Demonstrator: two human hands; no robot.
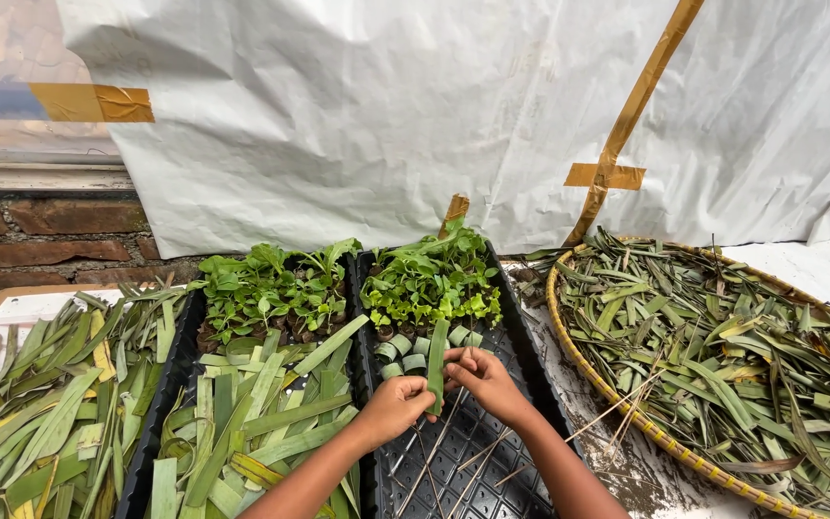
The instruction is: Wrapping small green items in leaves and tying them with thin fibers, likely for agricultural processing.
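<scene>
A green leaf strip [437, 358] stands nearly upright at the centre of the view, pinched from both sides. The left hand [394, 407] closes its fingers around the strip's lower part from the 8 o'clock side, and the right hand [485, 382] meets it from 4 o'clock, fingertips pressed to the strip near its middle; both hands are closed on it, though exactly how the fingers fold the leaf is hard to make out. The strip is held just above the right black tray [521, 452], over its bare gridded floor.

At 12 o'clock from the hands, a few small rolled leaf cups [403, 354] sit in the tray, and beyond them a clump of green seedlings [431, 279]. Thin wooden sticks [434, 452] lie across the tray floor at 6 o'clock. At 9 o'clock the left black tray [151, 432] holds more seedlings at its far end and a pile of long cut leaves [261, 413] nearer. Further left, loose leaves [40, 413] lie heaped on a board. At 3 o'clock a round woven basket [617, 408] is filled with drier leaf pieces. A white sheet [386, 106] patched with brown tape hangs behind.
</scene>
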